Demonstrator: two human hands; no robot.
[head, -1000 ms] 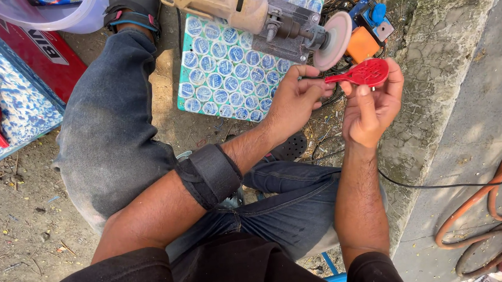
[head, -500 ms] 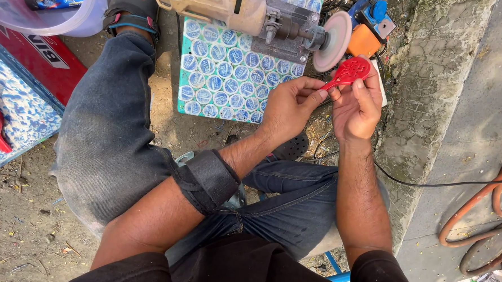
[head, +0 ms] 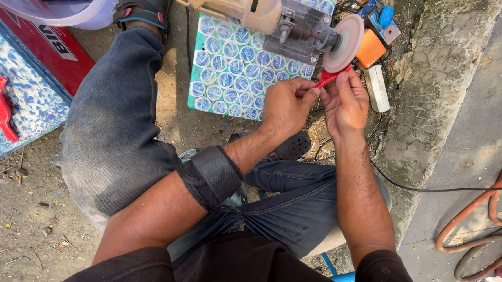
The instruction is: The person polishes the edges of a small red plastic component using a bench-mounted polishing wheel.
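On bare dirt ground (head: 18,236), your left hand (head: 286,103) and right hand (head: 345,106) pinch a small red plastic piece (head: 328,76) just below the pink grinding disc (head: 344,43).

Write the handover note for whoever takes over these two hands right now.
Left hand: fingers pinch the small red piece at its near end.
Right hand: fingers grip the same piece from the other side.
The piece's far end sits right at the lower edge of the grinding wheel of the grinder, above the patterned tile.
Done: piece brought up to the wheel.
Left: grinding itself; contact can't be confirmed.
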